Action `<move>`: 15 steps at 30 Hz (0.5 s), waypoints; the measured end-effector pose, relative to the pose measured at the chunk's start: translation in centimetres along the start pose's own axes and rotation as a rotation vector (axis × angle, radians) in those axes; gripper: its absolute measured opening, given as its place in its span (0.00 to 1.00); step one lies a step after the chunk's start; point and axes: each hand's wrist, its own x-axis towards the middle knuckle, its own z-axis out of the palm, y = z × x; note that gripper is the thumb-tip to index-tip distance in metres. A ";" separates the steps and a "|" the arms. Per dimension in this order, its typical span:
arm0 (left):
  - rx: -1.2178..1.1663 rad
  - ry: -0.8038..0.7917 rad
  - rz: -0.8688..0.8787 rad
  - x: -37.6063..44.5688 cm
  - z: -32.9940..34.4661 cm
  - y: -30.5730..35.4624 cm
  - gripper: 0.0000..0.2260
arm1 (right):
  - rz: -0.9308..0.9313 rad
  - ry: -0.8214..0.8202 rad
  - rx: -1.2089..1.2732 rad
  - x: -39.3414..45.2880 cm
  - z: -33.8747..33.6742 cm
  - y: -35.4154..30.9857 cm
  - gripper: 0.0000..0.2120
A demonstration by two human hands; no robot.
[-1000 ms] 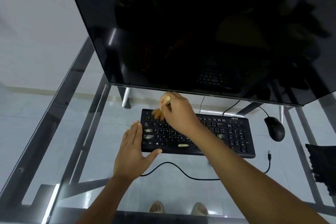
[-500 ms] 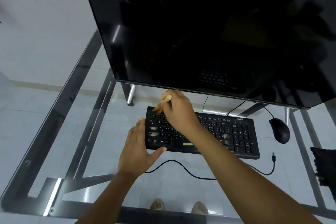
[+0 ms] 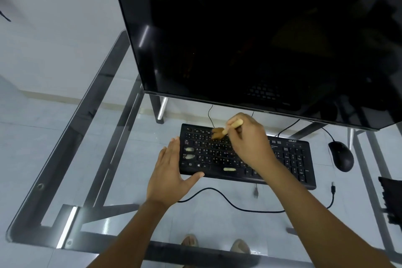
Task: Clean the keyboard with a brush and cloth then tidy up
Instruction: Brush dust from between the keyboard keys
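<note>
Overhead, a large dark monitor with a glossy black screen [image 3: 250,39] overhangs the far edge of your clear glass desk on its metal frame [image 3: 65,137], close above your working hand. A black computer mouse [image 3: 340,155] sits just right of the keyboard, a loose black cable [image 3: 228,200] curls along the glass in front of it, and a dark cloth [image 3: 391,200] lies at the right edge. The flat black keyboard [image 3: 289,159] lies with its long axis running left to right. Your right hand [image 3: 250,141] is clamped on a small wooden-handled brush [image 3: 226,128], bristles pointing left and down onto the upper key rows, handle angled up to the right. Your left hand [image 3: 169,176] lies spread flat, fingers apart, against the keyboard's left end, thumb on its front corner.
</note>
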 end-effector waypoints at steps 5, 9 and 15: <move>0.017 0.023 0.022 -0.1 0.0 0.2 0.47 | 0.023 -0.172 0.227 -2.7 0.5 -2.6 0.06; 0.021 -0.013 0.050 0.0 0.1 0.1 0.47 | -0.002 -0.282 0.301 -5.3 2.9 -3.7 0.04; 0.044 0.016 0.035 -0.1 0.2 0.0 0.49 | 0.051 0.095 0.145 -3.9 -0.3 0.5 0.03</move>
